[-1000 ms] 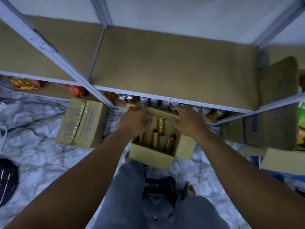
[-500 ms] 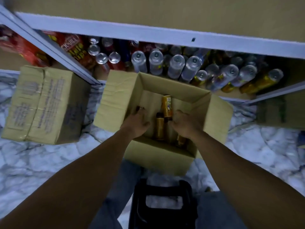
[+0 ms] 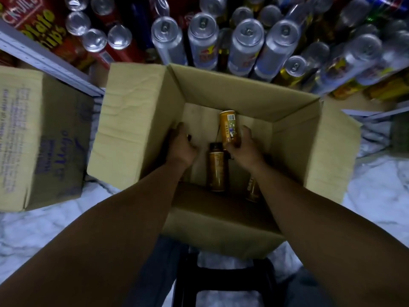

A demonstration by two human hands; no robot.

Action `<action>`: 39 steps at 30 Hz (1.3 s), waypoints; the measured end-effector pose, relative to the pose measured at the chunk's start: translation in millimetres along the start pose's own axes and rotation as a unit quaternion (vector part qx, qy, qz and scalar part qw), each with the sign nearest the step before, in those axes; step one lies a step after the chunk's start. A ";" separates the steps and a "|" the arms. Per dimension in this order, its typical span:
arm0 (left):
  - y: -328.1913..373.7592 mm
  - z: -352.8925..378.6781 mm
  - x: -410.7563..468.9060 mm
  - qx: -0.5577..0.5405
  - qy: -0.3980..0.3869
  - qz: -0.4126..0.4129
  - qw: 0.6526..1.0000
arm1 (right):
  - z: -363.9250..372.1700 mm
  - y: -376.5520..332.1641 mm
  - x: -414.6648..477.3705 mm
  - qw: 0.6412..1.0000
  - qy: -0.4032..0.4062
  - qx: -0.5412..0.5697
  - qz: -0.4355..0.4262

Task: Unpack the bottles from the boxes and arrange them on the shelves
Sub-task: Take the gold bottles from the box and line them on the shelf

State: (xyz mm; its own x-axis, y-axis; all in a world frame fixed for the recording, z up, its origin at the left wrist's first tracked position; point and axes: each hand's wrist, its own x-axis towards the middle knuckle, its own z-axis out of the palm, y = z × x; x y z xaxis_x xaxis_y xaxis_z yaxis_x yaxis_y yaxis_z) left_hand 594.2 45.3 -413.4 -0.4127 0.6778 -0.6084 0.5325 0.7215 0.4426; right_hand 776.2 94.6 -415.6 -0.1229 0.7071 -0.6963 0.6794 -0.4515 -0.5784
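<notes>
An open cardboard box [image 3: 137, 120] stands on the floor in front of the low shelf. Both my hands are down inside it. My right hand [image 3: 245, 147] is wrapped around a gold-labelled bottle [image 3: 230, 127], which is tilted up off the bottom. My left hand [image 3: 182, 146] is curled over something dark at the box's left side; most of it is hidden. Another gold bottle with a dark cap [image 3: 215, 169] lies on the bottom between my hands, and a third one [image 3: 252, 189] shows under my right wrist. The shelf behind the box is packed with silver-topped cans [image 3: 245, 43].
A closed printed carton [image 3: 42, 134] sits to the left on the marble floor [image 3: 376, 207]. Red chip packets [image 3: 39, 21] fill the shelf's left bay behind a white shelf post [image 3: 51, 65]. A dark stool [image 3: 223, 282] is below the box, between my knees.
My hands went from the box's far flap down into the box. My right hand has closed on a gold bottle and tipped it up. The view has dropped closer to the box.
</notes>
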 end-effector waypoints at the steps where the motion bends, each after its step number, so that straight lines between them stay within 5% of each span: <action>1: -0.1 2.0 3.6 0.012 0.013 0.004 1.000 | 4.3 1.1 3.4 1.000 0.003 0.013 0.009; 10: -10.2 8.9 17.2 0.088 -0.046 0.021 0.995 | 17.1 10.4 14.8 0.996 0.075 0.049 0.021; 18: 14.6 -22.3 -13.7 -0.048 -0.014 0.069 0.996 | -15.6 -12.3 -31.2 0.977 0.165 0.127 -0.044; 24: 65.6 -100.0 -98.8 -0.096 0.012 0.141 0.985 | -71.8 -77.7 -120.8 0.975 0.162 0.132 -0.074; 31: 131.4 -200.6 -233.2 -0.212 0.012 0.108 0.971 | -155.9 -168.7 -258.2 0.963 0.158 0.182 -0.123; 39: 236.4 -331.7 -368.0 -0.297 0.034 0.177 0.938 | -257.0 -284.4 -408.1 0.942 0.119 0.178 -0.257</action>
State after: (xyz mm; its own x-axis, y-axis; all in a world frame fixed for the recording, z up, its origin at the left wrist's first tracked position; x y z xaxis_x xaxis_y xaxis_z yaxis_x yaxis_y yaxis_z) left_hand 626.8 13.3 133.6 -0.3454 0.8822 -0.3201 0.1483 0.3881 0.9096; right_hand 819.0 74.3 142.3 -0.1750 0.9650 -0.1955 0.2834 -0.1407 -0.9486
